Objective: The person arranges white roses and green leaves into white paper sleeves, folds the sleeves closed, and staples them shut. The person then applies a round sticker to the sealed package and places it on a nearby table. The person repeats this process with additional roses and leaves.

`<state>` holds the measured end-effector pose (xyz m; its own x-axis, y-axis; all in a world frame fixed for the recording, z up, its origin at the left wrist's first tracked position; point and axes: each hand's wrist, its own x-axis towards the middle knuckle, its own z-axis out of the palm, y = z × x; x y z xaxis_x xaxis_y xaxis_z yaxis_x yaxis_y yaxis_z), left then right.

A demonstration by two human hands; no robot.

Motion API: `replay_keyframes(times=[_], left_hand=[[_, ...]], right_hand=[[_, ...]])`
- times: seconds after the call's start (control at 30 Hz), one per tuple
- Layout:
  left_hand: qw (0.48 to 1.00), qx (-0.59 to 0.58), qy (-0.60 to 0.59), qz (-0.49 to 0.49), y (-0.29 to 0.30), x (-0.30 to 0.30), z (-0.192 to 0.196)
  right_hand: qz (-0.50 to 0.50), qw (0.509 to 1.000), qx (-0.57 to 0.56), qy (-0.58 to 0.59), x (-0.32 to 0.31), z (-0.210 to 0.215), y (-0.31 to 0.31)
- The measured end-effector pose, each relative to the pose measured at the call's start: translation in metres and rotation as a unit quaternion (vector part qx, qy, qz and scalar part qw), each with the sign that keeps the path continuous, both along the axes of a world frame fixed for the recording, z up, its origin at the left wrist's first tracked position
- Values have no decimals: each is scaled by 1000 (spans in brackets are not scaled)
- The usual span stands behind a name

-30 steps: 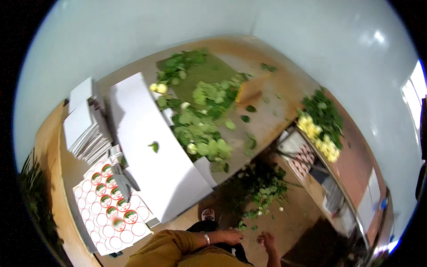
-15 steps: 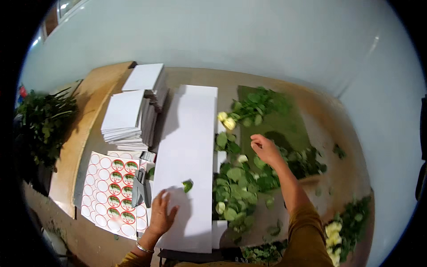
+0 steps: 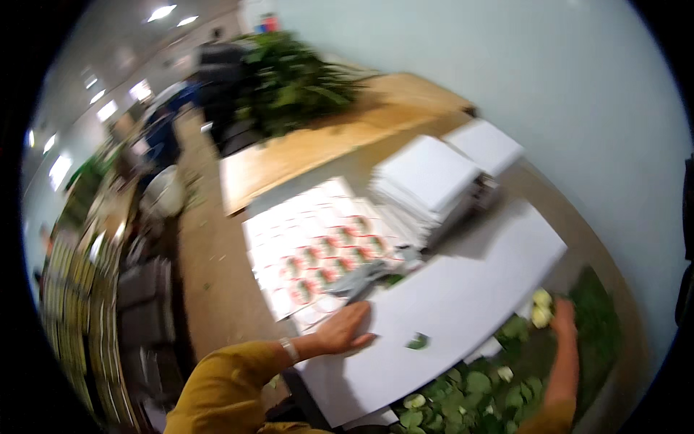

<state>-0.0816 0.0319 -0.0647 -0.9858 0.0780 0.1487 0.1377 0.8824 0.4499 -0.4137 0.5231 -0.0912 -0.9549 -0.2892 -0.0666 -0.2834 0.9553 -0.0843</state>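
Both hands are busy: my left hand [image 3: 345, 329] lies open and flat on the white paper sheet [image 3: 448, 311] on the worktop [image 3: 303, 148], while my right hand [image 3: 562, 315] reaches the pale roses [image 3: 541, 307]; its grip I cannot tell. I judge the next move needs a gentle hold on the stems.

A plain pale wall [image 3: 549, 79] runs along the far side of a long wooden workbench [image 3: 318, 145]. The floor [image 3: 210, 289] beside the bench is brownish and bare, with shelving [image 3: 79, 289] lining the left side, blurred. Ceiling lights [image 3: 163, 12] glow at upper left, and daylight shows at far left.
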Motion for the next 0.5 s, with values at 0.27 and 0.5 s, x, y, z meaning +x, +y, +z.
replay_keyframes(times=[0.27, 0.5], left_hand=[[997, 66, 21, 34, 0, 16, -11], [946, 314, 86, 1, -13, 9, 11]], right_hand=[[-52, 899, -411, 144, 25, 148, 55], [120, 817, -545, 142, 249, 330, -214]])
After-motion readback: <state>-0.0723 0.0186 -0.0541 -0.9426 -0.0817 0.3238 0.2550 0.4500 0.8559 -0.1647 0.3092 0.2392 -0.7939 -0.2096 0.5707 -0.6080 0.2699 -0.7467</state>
